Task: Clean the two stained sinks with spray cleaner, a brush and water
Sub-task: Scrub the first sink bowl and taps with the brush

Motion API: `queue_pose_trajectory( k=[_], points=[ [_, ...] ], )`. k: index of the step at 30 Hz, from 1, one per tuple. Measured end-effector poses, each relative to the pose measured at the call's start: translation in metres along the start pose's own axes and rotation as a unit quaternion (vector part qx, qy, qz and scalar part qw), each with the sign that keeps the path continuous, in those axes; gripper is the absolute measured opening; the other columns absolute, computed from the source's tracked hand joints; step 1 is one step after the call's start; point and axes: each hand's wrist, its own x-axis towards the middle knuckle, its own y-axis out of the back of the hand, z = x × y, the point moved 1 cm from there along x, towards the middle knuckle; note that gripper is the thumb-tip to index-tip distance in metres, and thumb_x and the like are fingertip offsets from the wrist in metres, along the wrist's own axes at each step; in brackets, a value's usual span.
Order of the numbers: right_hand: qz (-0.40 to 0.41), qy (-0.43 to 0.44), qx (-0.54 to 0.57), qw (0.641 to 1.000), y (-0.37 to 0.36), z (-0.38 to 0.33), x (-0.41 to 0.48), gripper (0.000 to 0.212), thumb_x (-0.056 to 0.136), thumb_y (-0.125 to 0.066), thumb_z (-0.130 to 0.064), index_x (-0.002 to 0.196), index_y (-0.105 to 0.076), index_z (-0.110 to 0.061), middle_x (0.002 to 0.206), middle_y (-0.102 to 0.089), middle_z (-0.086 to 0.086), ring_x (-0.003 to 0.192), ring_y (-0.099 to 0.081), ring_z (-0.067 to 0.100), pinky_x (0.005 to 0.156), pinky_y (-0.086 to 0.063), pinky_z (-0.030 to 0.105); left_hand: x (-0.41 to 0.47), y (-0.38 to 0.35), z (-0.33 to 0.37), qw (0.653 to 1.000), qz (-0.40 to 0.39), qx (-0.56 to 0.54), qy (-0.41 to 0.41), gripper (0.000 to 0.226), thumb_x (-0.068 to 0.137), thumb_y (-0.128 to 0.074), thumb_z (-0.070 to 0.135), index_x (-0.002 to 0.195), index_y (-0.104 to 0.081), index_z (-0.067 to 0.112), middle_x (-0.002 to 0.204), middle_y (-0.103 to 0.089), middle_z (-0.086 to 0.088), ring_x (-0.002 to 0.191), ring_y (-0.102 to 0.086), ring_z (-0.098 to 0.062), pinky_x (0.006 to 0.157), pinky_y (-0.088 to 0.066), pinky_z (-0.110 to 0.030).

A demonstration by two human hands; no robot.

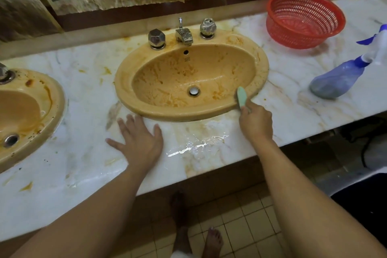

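Note:
An oval tan sink [129,81] smeared with orange stains and foam sits in the middle of the marble counter [83,153]. My right hand [256,121] grips a pale green brush [241,95], whose head lies on the sink's front right rim. Flat on the wet counter, just in front of the sink, my left hand [138,138] rests with fingers spread. A second stained sink [54,98] shows at the left edge. The blue spray bottle [339,78] stands on the counter at the right.
A faucet [184,34] with two faceted knobs stands behind the middle sink. A red plastic basket [303,19] sits at the back right. Stained newspaper covers the wall. Water pools on the counter's front edge. My bare feet stand on tiled floor below.

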Motion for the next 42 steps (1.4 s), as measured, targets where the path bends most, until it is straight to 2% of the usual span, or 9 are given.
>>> queue_pose_trajectory(
  k=[6, 11, 15, 21, 25, 29, 34, 38, 42],
  points=[
    [-0.098, 0.087, -0.042, 0.99, -0.027, -0.013, -0.052, 0.049, 0.108, -0.037, -0.034, 0.157, -0.038, -0.032, 0.103, -0.071, 0.015, 0.103, -0.06, 0.038, 0.081, -0.053, 0.046, -0.028, -0.02, 0.041, 0.999, 0.0, 0.022, 0.023, 0.083, 0.102, -0.03, 0.058, 0.162, -0.02, 0.002, 0.172, -0.014, -0.012, 0.16, 0.002, -0.037, 0.115, 0.0, -0.081],
    [-0.022, -0.008, 0.027, 0.999, 0.0, 0.002, 0.008, 0.039, 0.106, -0.043, -0.025, 0.141, -0.059, -0.018, 0.111, -0.07, 0.016, 0.109, -0.06, 0.039, 0.089, -0.054, 0.048, -0.019, -0.005, 0.012, 0.996, 0.042, 0.066, -0.043, 0.069, 0.101, -0.036, 0.061, 0.15, -0.043, 0.013, 0.161, -0.04, -0.007, 0.151, -0.029, -0.032, 0.106, -0.026, -0.069],
    [0.004, -0.016, 0.013, 1.0, 0.01, 0.015, 0.027, 0.039, 0.106, -0.041, -0.025, 0.14, -0.059, -0.018, 0.101, -0.07, 0.012, 0.103, -0.063, 0.037, 0.083, -0.056, 0.049, -0.012, 0.0, -0.005, 0.988, 0.112, 0.049, -0.092, 0.06, 0.092, -0.043, 0.053, 0.136, -0.059, 0.015, 0.141, -0.058, -0.01, 0.126, -0.048, -0.039, 0.096, -0.035, -0.06],
    [-0.107, 0.091, 0.002, 0.99, -0.03, -0.01, -0.046, 0.048, 0.109, -0.037, -0.034, 0.156, -0.038, -0.033, 0.096, -0.07, 0.012, 0.094, -0.063, 0.034, 0.075, -0.052, 0.042, -0.012, 0.0, 0.0, 0.99, 0.128, 0.021, -0.058, 0.057, 0.09, -0.045, 0.052, 0.132, -0.059, 0.017, 0.134, -0.054, -0.009, 0.126, -0.046, -0.037, 0.101, -0.033, -0.06],
    [-0.025, -0.024, 0.126, 0.991, -0.022, -0.005, -0.017, 0.041, 0.106, -0.041, -0.025, 0.144, -0.057, -0.028, 0.103, -0.072, 0.009, 0.103, -0.064, 0.034, 0.08, -0.053, 0.041, -0.01, -0.002, -0.001, 0.99, 0.122, 0.018, -0.067, 0.061, 0.092, -0.041, 0.054, 0.139, -0.05, 0.016, 0.145, -0.047, -0.009, 0.139, -0.039, -0.033, 0.107, -0.028, -0.063],
    [0.037, -0.148, 0.237, 0.959, -0.024, -0.01, -0.009, 0.045, 0.107, -0.044, -0.026, 0.152, -0.051, -0.025, 0.125, -0.07, 0.008, 0.117, -0.063, 0.032, 0.098, -0.054, 0.046, -0.008, -0.007, -0.004, 0.994, 0.094, 0.013, -0.057, 0.071, 0.094, -0.036, 0.056, 0.149, -0.037, 0.012, 0.161, -0.033, -0.012, 0.155, -0.022, -0.027, 0.117, -0.01, -0.072],
    [-0.02, -0.165, 0.296, 0.94, -0.048, -0.047, -0.066, 0.043, 0.107, -0.045, -0.025, 0.149, -0.053, -0.029, 0.123, -0.07, 0.005, 0.114, -0.064, 0.029, 0.096, -0.055, 0.041, -0.008, -0.009, -0.006, 0.995, 0.084, 0.019, -0.059, 0.075, 0.097, -0.032, 0.057, 0.156, -0.03, 0.009, 0.166, -0.028, -0.011, 0.158, -0.015, -0.025, 0.118, -0.007, -0.074],
    [0.04, -0.182, 0.274, 0.943, -0.038, -0.037, -0.033, 0.041, 0.106, -0.047, -0.024, 0.145, -0.057, -0.023, 0.124, -0.07, 0.01, 0.118, -0.062, 0.035, 0.101, -0.053, 0.045, -0.007, -0.007, -0.01, 0.995, 0.075, 0.014, -0.067, 0.072, 0.099, -0.035, 0.057, 0.156, -0.033, 0.013, 0.168, -0.028, -0.009, 0.159, -0.014, -0.024, 0.119, -0.006, -0.072],
    [0.041, -0.186, 0.138, 0.972, 0.011, -0.007, 0.039, 0.039, 0.102, -0.045, -0.027, 0.134, -0.065, -0.02, 0.124, -0.066, 0.015, 0.117, -0.059, 0.04, 0.095, -0.051, 0.043, -0.003, -0.005, -0.009, 0.995, 0.087, 0.02, -0.052, 0.067, 0.094, -0.038, 0.056, 0.143, -0.049, 0.011, 0.157, -0.043, -0.013, 0.151, -0.031, -0.031, 0.116, -0.014, -0.072]
  ],
)
